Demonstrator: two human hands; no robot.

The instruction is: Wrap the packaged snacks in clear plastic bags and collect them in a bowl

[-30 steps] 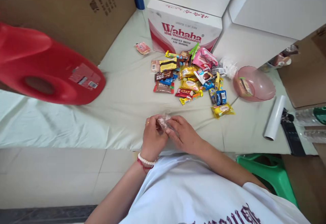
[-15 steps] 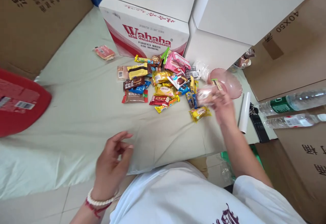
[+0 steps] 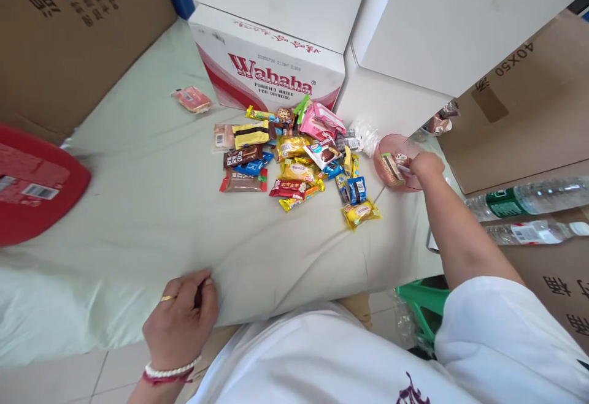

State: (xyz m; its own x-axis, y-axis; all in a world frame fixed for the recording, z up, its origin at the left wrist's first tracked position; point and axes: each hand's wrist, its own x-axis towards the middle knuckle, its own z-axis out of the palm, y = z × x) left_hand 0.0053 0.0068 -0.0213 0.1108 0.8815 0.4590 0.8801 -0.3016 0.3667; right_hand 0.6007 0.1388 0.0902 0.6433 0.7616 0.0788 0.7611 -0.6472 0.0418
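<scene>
My right hand [image 3: 426, 166] reaches over the pink see-through bowl [image 3: 394, 143], fingers closed on a small wrapped snack [image 3: 402, 159] inside the rim. Another wrapped snack [image 3: 391, 170] with a green-edged wrapper lies in the bowl beside it. My left hand [image 3: 181, 317] rests at the front edge of the cloth-covered table [image 3: 257, 251]. Its fingers are curled in and nothing shows in them. A pile of packaged snacks [image 3: 297, 171] in yellow, brown, red, blue and pink wrappers spreads left of the bowl. One pink packet [image 3: 193, 99] lies apart.
A Wahaha water carton [image 3: 271, 79] stands behind the pile, with white boxes [image 3: 409, 30] above and beside it. A red jug [image 3: 39, 186] is at the left. Two plastic bottles [image 3: 529, 198] lie at the right, above a green stool [image 3: 423, 306]. Crumpled clear plastic [image 3: 367, 135] sits by the bowl.
My hands were together on a clear-wrapped item; they parted. My right hand carried a wrapped snack right, into the bowl. My left hand moved left and its fingers curled. The view shifted right.
</scene>
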